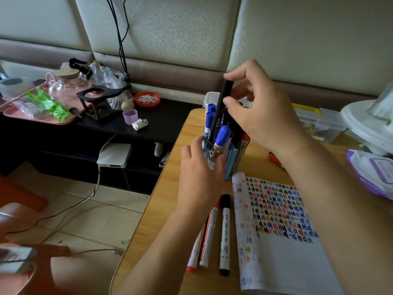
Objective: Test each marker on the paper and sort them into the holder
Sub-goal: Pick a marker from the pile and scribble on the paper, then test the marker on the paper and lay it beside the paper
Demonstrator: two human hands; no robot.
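A clear and blue marker holder [230,160] stands on the wooden table [163,211], packed with several blue, black and red markers. My left hand [200,167] grips the holder's near side. My right hand [261,109] pinches a black marker [221,105], which stands nearly upright with its lower end among the markers in the holder. The paper [280,241], covered with coloured test scribbles, lies right of my left forearm. A black-capped white marker [225,233] and two red-capped markers [209,235] lie beside the paper. One orange-red marker [274,159] lies behind my right wrist.
Clear plastic boxes [319,122], a white appliance [370,124] and a purple wipes pack [372,173] crowd the table's right side. Left of the table a low black shelf [148,122] holds a pink tray [38,116], a red dish [147,99] and a purple cup [130,116]. Cables trail across the floor.
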